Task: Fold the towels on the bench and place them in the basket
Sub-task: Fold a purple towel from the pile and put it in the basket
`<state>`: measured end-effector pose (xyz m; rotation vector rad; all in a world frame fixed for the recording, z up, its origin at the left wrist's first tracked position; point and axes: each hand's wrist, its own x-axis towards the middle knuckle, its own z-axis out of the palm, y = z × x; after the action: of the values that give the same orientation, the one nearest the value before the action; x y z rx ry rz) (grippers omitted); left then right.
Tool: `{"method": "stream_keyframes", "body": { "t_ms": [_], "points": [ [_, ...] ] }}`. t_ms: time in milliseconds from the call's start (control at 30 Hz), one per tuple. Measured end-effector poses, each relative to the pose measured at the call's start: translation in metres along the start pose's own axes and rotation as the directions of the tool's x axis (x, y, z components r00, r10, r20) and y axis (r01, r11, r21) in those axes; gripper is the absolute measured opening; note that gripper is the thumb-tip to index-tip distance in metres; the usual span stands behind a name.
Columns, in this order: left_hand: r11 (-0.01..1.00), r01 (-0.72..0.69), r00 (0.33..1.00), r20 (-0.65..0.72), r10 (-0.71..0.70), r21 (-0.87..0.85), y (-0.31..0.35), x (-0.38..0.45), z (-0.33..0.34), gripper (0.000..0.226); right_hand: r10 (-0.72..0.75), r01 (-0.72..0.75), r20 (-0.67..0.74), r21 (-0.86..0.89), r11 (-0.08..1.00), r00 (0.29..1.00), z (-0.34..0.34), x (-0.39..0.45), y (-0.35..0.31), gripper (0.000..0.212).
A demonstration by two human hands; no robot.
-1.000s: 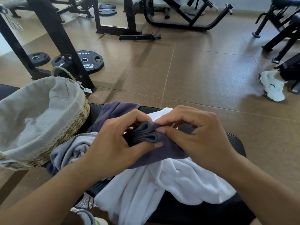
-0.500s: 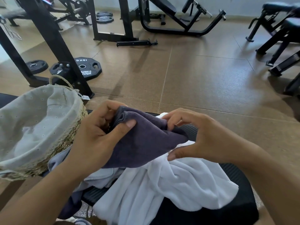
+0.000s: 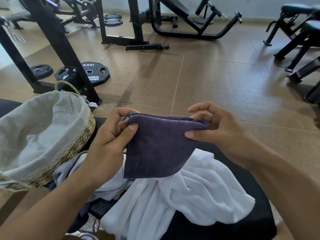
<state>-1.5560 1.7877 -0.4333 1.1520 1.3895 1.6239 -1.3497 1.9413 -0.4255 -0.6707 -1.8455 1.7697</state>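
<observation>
A dark purple towel (image 3: 159, 146), folded double, hangs in the air above the black bench (image 3: 242, 227). My left hand (image 3: 107, 146) pinches its upper left corner and my right hand (image 3: 216, 130) pinches its upper right corner. Under it a white towel (image 3: 190, 196) lies crumpled on the bench, with a pale grey-blue towel (image 3: 74, 167) bunched to its left. The woven basket (image 3: 81, 141) with a light cloth lining stands at the left end of the bench, beside my left hand; I see no towel in it.
Brown tiled floor stretches beyond the bench. A black rack post (image 3: 57, 45) and weight plates (image 3: 95, 73) stand just behind the basket. More black gym machines (image 3: 181, 19) line the back, and benches (image 3: 297, 40) stand at the right.
My hands have lifted the purple towel off the pile and pulled apart, spreading it from a bunched wad into a flat folded panel. The view has tilted up.
</observation>
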Motion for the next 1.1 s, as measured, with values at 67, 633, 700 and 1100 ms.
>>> {"method": "stream_keyframes", "body": {
  "t_ms": [67, 633, 700, 1100],
  "points": [
    [0.994, 0.049, 0.999, 0.005, -0.049, -0.098, -0.002, 0.0, 0.002, 0.02, 0.099, -0.089, 0.071, -0.124, 0.988, 0.993, 0.001, -0.001, 0.003, 0.066],
    [0.886, 0.363, 0.8, 0.392, -0.455, 0.288, -0.01, 0.002, -0.004, 0.038, 0.101, 0.038, 0.249, -0.499, 0.865, 0.963, 0.009, 0.004, 0.012, 0.023],
    [0.884, 0.346, 0.796, 0.401, -0.454, 0.314, -0.013, 0.002, -0.002, 0.037, 0.097, 0.067, 0.282, -0.52, 0.852, 0.954, 0.011, 0.003, 0.013, 0.025],
    [0.883, 0.42, 0.846, 0.261, -0.464, 0.209, -0.019, 0.008, -0.005, 0.03, 0.28, -0.172, 0.129, -0.532, 0.829, 0.951, -0.003, 0.011, 0.022, 0.035]
  ]
}}
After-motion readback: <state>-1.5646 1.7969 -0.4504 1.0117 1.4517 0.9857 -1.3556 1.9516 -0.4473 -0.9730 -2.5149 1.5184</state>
